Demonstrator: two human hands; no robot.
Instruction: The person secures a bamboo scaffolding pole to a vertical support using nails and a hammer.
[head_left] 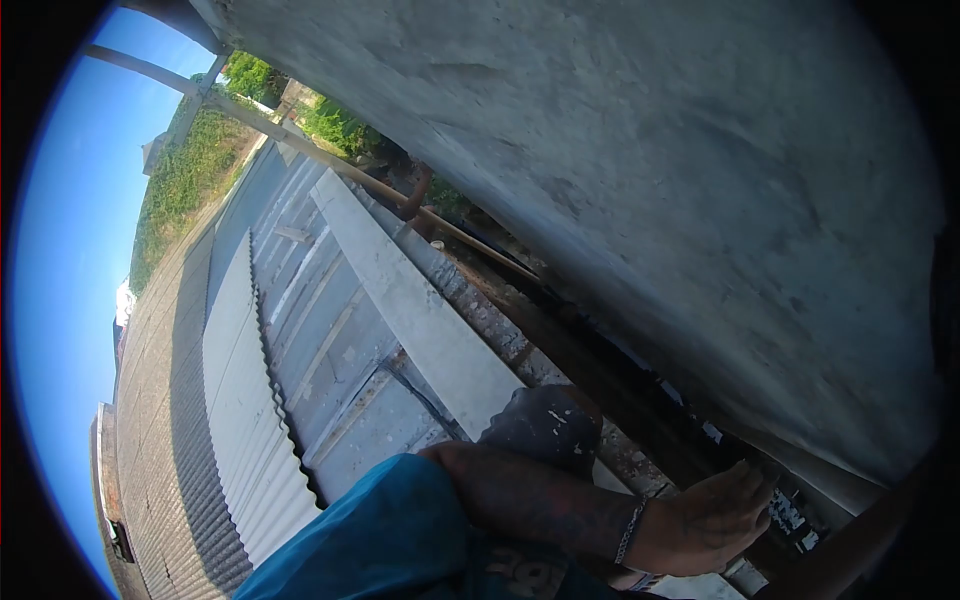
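The person's hand [705, 520], on a forearm that came in from the lower left with a thin metal chain bracelet [630, 530] at the wrist, lay against the lower edge of a large grey rough-plastered concrete wall [640, 180]. Which of the two hands it was could not be settled from this view, though it read as the left. Its fingers lay together and reached forward into the dark gap [640, 400] under the wall's edge, their tips hidden, so whether they gripped anything could not be told. The other hand was out of sight.

The gap ran as a long dark band from lower right up toward the upper left, along the wall's foot. Beside it, parallel, lay a long pale flat concrete strip [420, 310], and beyond that grey corrugated roofing sheets [240, 400] with their ridges on the same axis. A blue fabric sleeve or trouser leg [370, 540] filled the bottom of the view. A rusty brown pipe [400, 195] ran near the greenery at the top.

No containers or readable writing showed.
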